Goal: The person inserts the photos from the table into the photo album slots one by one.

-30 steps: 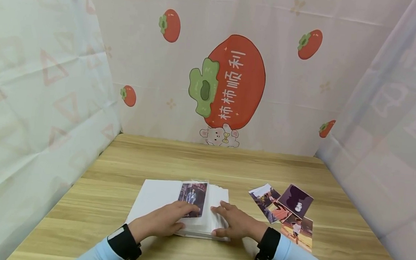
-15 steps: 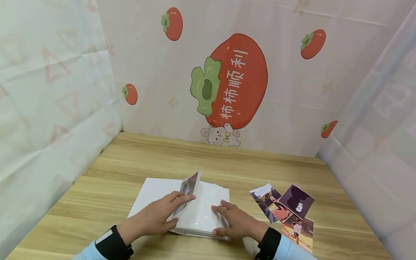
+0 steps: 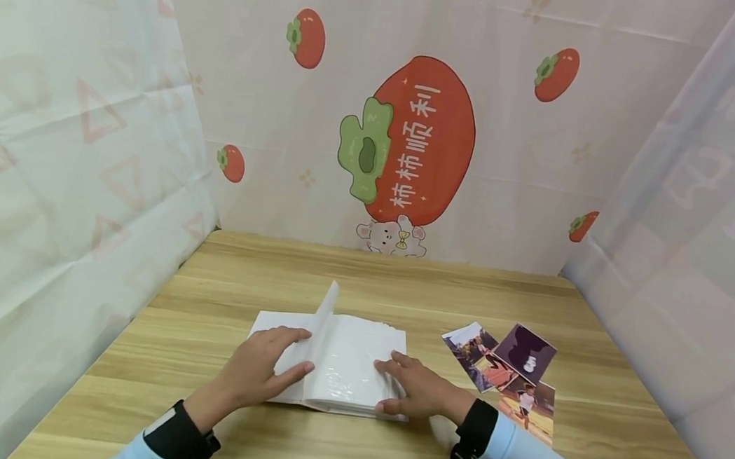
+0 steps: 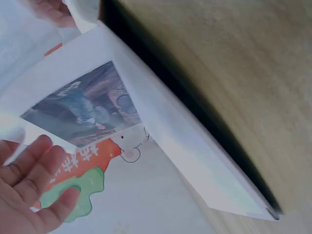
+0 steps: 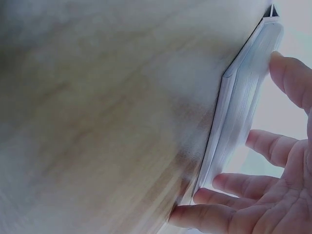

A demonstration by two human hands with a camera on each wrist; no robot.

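White persimmon-printed fabric backdrop (image 3: pixel 256 82) hangs behind a wood-grain table (image 3: pixel 464 295). An open white photo album (image 3: pixel 359 359) lies on it, one pale page (image 3: pixel 326 312) raised. Left hand (image 3: pixel 258 367): fingers apart beside that page, contact unclear. Right hand (image 3: pixel 419 388): fingers spread, touching the album's right edge. Rectangular colour photo prints (image 3: pixel 524 355) overlap beyond that hand.

The right hand (image 5: pixel 287 190) enters from the right edge and fills the lower right of the frame, palm partly showing, its grip spread with the digits apart and reaching leftward. They line up along the side of a pale book (image 5: pixel 237 109), which slants from the top right corner down to the bottom middle. The book's cover (image 5: pixel 223 97) shows as a thin strip beside the stacked pages (image 5: pixel 248 78). A blurred wood-grain tabletop (image 5: pixel 97 122) takes up the left and centre; beyond the pages, everything is bright and washed out.
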